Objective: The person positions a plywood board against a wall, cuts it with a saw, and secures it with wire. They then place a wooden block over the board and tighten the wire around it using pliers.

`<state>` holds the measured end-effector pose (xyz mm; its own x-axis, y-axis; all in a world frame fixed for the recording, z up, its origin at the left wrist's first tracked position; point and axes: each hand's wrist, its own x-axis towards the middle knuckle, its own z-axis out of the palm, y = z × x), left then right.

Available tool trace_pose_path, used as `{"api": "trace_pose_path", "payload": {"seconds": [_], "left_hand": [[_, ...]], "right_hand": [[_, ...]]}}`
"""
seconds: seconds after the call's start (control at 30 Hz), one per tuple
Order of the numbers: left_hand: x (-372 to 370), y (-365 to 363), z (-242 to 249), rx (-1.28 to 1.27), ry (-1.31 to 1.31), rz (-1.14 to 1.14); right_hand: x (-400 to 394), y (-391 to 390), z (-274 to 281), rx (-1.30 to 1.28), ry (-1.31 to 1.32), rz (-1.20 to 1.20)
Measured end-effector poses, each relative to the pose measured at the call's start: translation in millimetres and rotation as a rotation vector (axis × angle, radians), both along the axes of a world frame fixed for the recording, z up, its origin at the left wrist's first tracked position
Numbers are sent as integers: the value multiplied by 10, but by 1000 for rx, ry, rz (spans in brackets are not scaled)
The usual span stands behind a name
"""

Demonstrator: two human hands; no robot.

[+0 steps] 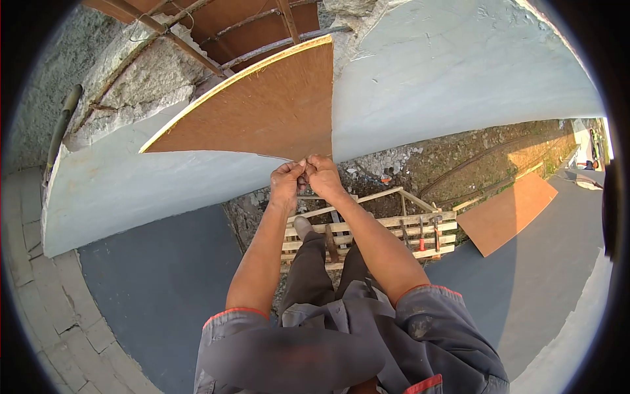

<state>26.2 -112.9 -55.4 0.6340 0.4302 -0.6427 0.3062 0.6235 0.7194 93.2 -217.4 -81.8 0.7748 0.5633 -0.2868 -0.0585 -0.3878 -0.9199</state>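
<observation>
The left hand (287,182) and right hand (321,175) meet with fingers bent inward at the lower edge of a brown board (269,102); whether they pinch it or something small cannot be told. The board lies against a pale blue wall (459,72), its curved edge beside reinforcing bars (287,46). Below: slatted platform (449,226) bearing tools; right, another panel (508,213).

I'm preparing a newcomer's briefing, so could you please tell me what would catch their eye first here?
Probably the brown board at upper centre, with the left hand and right hand at its lower corner. Next, metal bars beside broken concrete at the top. Below, a slatted wooden platform carries tools at its right end.
</observation>
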Motion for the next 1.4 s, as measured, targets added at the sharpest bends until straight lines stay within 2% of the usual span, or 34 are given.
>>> {"api": "trace_pose_path", "payload": {"seconds": [0.07,0.1,0.13,0.2,0.33,0.4,0.47,0.6,0.77,0.9,0.97,1.07,1.13,1.17,1.2,1.23,1.27,1.3,1.33,1.4], "left_hand": [[17,81,87,93,81,-144],[44,136,126,76,118,-181],[79,168,161,82,111,-183],[107,215,202,79,153,-246],[126,312,109,84,194,-272],[61,344,-46,-94,7,-100],[7,321,-166,-139,-37,-88],[-42,135,-111,-268,-126,-33],[-74,151,-289,-392,-265,-2],[-90,178,-128,-492,-362,-10],[-111,157,-241,-489,-368,4],[-111,101,-309,-431,-344,20],[-83,58,-238,-379,-306,18],[-60,34,-173,-243,-196,15],[-24,31,-148,-104,-89,12],[18,58,-157,-104,-91,8],[57,89,-148,54,-46,-59],[90,100,-122,213,1,-127],[118,89,-97,214,2,-133],[169,59,-60,336,107,-133]], "right_hand": [[-12,-28,96,-107,-322,16],[-14,-33,135,-54,-358,-14],[10,-29,174,-49,-365,-17],[44,-26,233,-231,-332,26],[133,-8,314,-209,-372,16],[127,-2,381,-261,-375,21],[103,0,327,-248,-362,8],[84,-22,328,-193,-290,8],[133,-27,365,-198,-329,18],[139,-65,393,-169,-336,6],[122,-64,380,-139,-350,12],[60,-31,59,-49,-341,-50],[-35,13,-154,152,155,-188],[-89,8,-199,150,158,-191],[-132,8,-197,283,378,-251],[-163,11,-191,418,596,-310],[-198,13,-184,419,595,-314],[-240,19,-164,512,750,-374],[-285,24,-143,606,907,-435],[-372,7,-96,620,981,-480]]}}
